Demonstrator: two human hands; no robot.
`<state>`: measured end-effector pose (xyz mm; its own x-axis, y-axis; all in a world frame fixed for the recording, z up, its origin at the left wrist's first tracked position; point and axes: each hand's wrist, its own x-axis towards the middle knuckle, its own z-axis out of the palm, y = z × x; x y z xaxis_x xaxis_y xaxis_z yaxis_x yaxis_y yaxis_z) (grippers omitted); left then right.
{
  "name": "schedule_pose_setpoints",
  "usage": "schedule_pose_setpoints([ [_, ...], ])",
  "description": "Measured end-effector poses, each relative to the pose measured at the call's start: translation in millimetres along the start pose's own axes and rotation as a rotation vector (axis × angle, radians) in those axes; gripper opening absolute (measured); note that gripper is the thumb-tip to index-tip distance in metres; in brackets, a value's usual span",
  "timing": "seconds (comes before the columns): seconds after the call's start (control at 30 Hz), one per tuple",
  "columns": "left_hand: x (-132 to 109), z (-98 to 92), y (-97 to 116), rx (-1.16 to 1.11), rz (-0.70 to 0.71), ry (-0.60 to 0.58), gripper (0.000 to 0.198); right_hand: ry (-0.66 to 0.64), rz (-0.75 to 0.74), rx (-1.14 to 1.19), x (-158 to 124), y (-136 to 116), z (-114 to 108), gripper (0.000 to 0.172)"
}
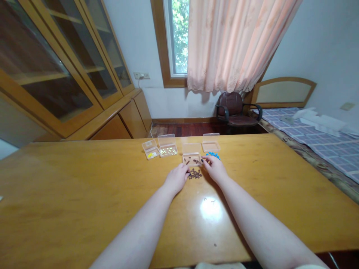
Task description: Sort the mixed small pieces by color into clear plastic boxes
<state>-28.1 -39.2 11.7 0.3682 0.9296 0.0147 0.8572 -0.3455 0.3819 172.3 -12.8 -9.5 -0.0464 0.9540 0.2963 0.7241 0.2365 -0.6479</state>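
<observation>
Small brown pieces (195,174) lie in a loose pile on the table, in front of an open clear plastic box (183,160) that holds several more of them. My left hand (176,179) rests at the pile's left edge, its fingers pinched together; what is between them is too small to make out. At the box's right end, my right hand (216,169) is closed in a pinch on what looks like a small dark brown piece (202,160). Blue pieces (213,154) are heaped just behind this hand, partly hidden by it.
An open clear box (211,147) stands behind the blue heap. To the left are an open box with pale yellow pieces (168,151) and a smaller one with bright yellow pieces (152,155). A stray bit (215,245) lies near the front edge of the wooden table (112,198).
</observation>
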Motion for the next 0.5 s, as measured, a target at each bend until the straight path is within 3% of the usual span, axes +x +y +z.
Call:
schedule_pose_setpoints([
  [0.2,-1,-2.6,0,-0.015,0.001,-0.009,0.012,-0.267,-0.168,-0.176,-7,-10,-14,0.018],
  [0.5,-2,-4.5,-4,-0.035,0.039,0.025,0.016,-0.339,-0.256,-0.382,-12,-15,-13,0.020],
])
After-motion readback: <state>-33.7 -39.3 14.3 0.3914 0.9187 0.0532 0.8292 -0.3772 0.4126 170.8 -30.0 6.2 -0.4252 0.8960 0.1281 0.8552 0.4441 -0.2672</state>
